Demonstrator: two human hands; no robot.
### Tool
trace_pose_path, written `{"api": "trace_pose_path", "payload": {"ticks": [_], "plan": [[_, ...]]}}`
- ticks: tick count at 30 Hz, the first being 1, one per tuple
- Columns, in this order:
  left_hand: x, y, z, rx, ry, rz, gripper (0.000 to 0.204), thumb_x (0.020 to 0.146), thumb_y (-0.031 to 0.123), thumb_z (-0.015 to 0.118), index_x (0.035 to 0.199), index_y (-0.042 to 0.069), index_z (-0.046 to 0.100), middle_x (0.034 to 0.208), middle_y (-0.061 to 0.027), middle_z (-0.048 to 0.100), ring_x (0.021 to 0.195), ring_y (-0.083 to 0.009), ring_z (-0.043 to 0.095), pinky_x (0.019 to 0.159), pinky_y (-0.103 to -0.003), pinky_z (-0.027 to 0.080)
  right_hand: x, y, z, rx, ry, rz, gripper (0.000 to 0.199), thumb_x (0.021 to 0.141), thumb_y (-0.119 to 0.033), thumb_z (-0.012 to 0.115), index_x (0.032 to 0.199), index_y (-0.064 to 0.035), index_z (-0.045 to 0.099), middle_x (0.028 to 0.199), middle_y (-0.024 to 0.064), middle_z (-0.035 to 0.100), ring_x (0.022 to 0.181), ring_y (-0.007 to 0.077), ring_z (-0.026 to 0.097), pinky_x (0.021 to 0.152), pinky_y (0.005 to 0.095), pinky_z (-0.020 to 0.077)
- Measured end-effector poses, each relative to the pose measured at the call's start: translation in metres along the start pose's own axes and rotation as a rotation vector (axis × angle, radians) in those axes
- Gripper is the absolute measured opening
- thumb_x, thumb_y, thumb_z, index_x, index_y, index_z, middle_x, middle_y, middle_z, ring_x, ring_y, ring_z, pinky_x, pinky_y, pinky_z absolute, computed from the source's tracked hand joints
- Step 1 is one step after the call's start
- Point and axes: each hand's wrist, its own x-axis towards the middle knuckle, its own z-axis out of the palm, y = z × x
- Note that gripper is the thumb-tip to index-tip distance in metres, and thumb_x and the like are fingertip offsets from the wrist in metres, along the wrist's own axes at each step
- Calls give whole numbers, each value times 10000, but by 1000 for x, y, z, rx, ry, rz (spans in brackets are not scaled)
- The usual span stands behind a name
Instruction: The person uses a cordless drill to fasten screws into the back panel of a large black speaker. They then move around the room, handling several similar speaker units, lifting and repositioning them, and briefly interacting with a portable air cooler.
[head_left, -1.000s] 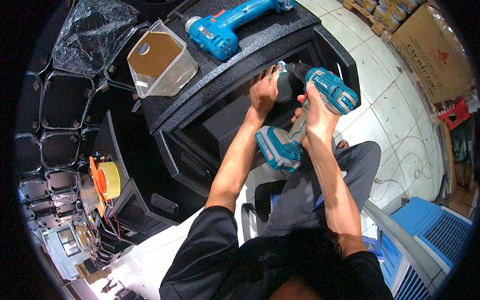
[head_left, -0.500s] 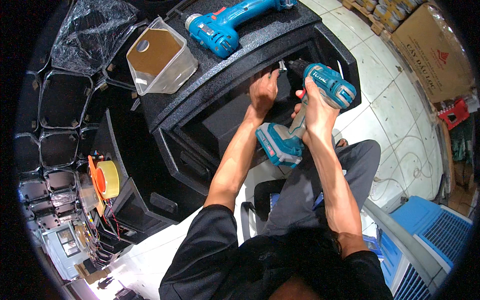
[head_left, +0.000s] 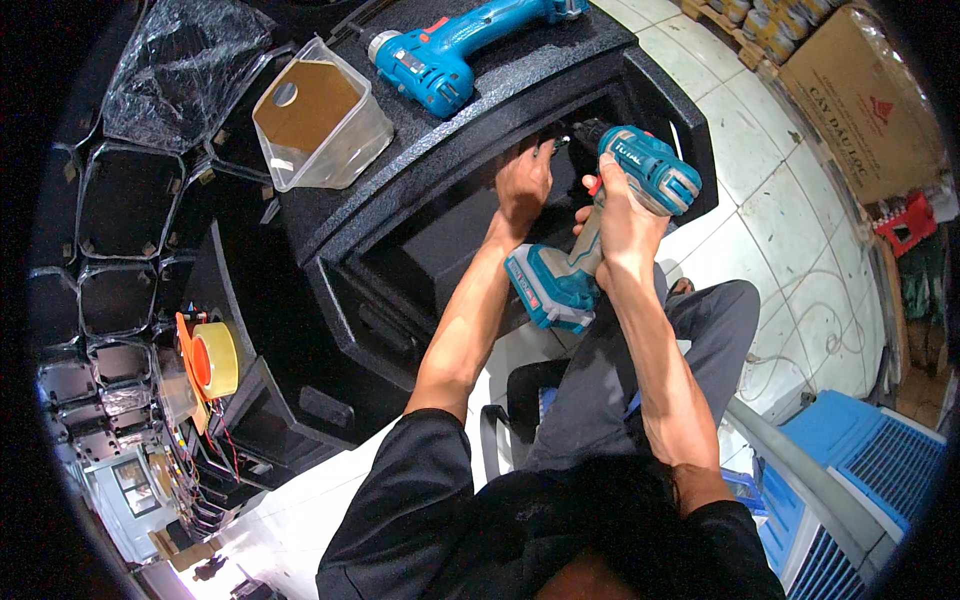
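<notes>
My right hand (head_left: 628,225) is wrapped round the grip of a teal and grey cordless drill (head_left: 648,172), with a finger by its red trigger. The drill's nose points left into the recess of a black speckled cabinet (head_left: 430,165). My left hand (head_left: 523,185) reaches into that same recess, its fingertips closed around something small and dark right by the drill's tip. A small shiny spot shows there, but its kind cannot be made out. On top of the cabinet lies a second drill, blue with a silver-grey collar (head_left: 435,70).
Left of the blue drill stands a clear plastic tub (head_left: 345,140) with brown contents. Rolls of tape (head_left: 215,360) sit on another black cabinet at left. Wrapped black cabinets (head_left: 125,200) are stacked beyond. At right are a cardboard box (head_left: 850,100) and blue-and-white air coolers (head_left: 860,460).
My right hand has shifted the cordless drill slightly left, its tip closer to my left fingers. My left hand stays at nearly the same spot in the recess.
</notes>
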Motion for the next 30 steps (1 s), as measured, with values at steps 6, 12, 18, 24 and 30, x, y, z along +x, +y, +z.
{"api": "trace_pose_path", "payload": {"ticks": [6, 12, 18, 24, 30], "plan": [[3, 3, -8, -2, -82, -31, 273, 813, 112, 533, 1081, 87, 578, 819, -172, 594, 697, -355, 603, 600, -439, 494, 1, -2, -12, 47, -76, -41, 214, 824, -274, 637, 873, -74, 579, 705, 39, 602, 457, 130, 529, 409, 283, 444], [9, 15, -28, 126, -215, -64, 358, 774, 95, 567, 1132, 94, 558, 925, -173, 585, 805, -351, 594, 671, -441, 483, -36, -21, -61, 34, -64, -82, 269, 820, -270, 665, 986, -79, 574, 729, 44, 610, 445, 118, 516, 386, 250, 434], [3, 46, -57, 298, -217, -106, 492, 677, 61, 639, 1159, 50, 542, 1125, -154, 525, 1010, -324, 494, 805, -425, 434, -83, -19, -132, 63, -82, 96, 301, 854, -199, 628, 1111, -70, 538, 783, 88, 619, 442, 127, 514, 359, 264, 422], [-12, 88, -126, -92, -1, 78, 271, 738, 94, 652, 997, 20, 613, 1049, -143, 593, 971, -290, 552, 832, -402, 440, -109, 14, -210, 52, -209, 106, 294, 862, -297, 584, 1016, -49, 551, 784, 82, 620, 465, 147, 509, 385, 280, 427], [70, 76, -275, 39, 432, 24, 139, 785, 107, 613, 877, 10, 652, 842, -150, 647, 770, -278, 621, 735, -376, 475, -128, 33, -247, 153, -154, 237, 259, 853, -308, 591, 981, -83, 576, 721, 47, 582, 475, 141, 504, 408, 267, 424]]}}
